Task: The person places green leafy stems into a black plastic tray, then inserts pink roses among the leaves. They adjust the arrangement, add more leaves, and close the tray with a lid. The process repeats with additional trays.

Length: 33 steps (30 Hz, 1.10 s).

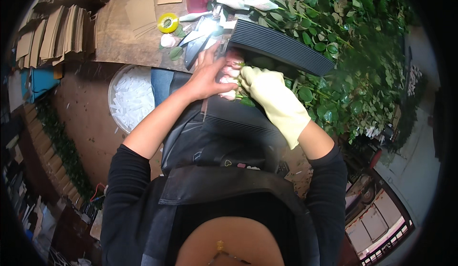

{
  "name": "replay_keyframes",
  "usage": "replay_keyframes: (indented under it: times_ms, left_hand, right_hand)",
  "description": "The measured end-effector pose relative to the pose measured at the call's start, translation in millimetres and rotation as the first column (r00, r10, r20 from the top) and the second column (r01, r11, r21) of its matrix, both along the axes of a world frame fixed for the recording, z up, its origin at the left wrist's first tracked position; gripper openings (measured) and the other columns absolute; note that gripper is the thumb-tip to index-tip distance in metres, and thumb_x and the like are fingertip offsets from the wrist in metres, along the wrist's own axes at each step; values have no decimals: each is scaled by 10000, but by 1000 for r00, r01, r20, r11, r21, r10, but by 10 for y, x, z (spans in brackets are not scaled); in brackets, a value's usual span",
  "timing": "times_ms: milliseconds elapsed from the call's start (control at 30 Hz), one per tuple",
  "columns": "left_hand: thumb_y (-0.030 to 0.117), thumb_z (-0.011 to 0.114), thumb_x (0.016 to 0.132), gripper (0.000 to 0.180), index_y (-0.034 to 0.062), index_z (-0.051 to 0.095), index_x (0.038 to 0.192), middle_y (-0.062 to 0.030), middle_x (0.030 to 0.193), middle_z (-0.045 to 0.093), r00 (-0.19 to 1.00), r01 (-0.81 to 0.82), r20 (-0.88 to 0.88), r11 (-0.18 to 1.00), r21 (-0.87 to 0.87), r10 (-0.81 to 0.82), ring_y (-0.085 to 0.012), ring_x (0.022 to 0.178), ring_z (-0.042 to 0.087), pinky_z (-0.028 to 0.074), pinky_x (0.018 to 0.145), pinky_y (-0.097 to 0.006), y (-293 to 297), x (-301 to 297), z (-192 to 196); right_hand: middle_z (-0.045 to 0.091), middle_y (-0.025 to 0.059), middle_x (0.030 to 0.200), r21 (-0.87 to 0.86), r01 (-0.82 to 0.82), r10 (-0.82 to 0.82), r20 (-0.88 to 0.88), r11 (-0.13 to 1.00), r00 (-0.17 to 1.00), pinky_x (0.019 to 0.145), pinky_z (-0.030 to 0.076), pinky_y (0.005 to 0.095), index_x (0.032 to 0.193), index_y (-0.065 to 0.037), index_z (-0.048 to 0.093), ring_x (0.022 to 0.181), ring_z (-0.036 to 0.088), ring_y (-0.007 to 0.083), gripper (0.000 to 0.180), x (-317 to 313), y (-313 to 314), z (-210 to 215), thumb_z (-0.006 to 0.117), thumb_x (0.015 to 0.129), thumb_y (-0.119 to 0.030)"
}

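Roses [229,80] rowed inside ridged frame [281,45]; leafy stems [329,20] remain beyond it. Left hand [207,74] spread against roses; right hand [268,90] grip unclear.

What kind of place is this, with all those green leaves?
It looks like a flower-packing workshop, though I can't be sure. There are pale pink roses, a big heap of leafy stems on the right, and stacked cardboard sheets at the upper left.
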<state>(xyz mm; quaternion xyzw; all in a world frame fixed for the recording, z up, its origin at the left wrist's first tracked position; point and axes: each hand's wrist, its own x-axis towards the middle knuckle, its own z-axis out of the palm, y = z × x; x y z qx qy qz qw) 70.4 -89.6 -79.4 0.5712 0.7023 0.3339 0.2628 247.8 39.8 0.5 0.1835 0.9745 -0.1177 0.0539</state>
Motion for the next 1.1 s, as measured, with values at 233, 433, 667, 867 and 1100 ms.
replay_keyframes:
  times_ms: [233,433,667,867,1100]
  left_hand:
    - [398,873,754,407,166,791,1078,-230,1606,360,966,-212,145,977,-18,212,-439,1440,325,267,1198,-519,95,161,-28]
    - [362,889,741,437,136,758,1091,-228,1609,364,974,-199,102,978,-59,204,-439,1429,342,288,1182,-511,73,166,80]
    - [399,883,738,682,111,619,1297,-211,1518,416,966,-230,108,972,-41,233,-386,1322,423,326,1127,-470,137,134,29]
    - [419,842,773,445,239,764,1172,-184,1503,443,946,-301,105,952,-58,306,-365,1339,409,327,1143,-463,232,221,68]
    - [383,861,769,355,197,787,1063,-166,1466,474,945,-280,149,956,-86,290,-355,1353,402,322,1142,-463,201,156,-45]
  right_hand:
    - [734,139,861,-4,14,-13,162,1000,987,689,585,483,1165,-115,667,771,731,333,292,-14,50,193,574,1019,-350]
    - [758,130,1034,-122,260,-215,294,958,931,853,570,451,1210,-159,708,951,729,336,370,-123,226,171,554,1023,-439]
    - [727,138,1014,-285,259,-242,95,923,966,838,552,432,1071,-151,725,934,700,360,184,-62,202,172,636,981,-284]
    - [717,179,1037,-334,220,-200,93,917,975,863,540,441,1137,-98,688,956,689,374,235,-18,190,461,581,999,-255]
    - [691,167,1248,-472,305,-352,-12,827,936,1034,505,447,1366,-135,628,1159,650,352,378,49,172,439,516,1018,-230]
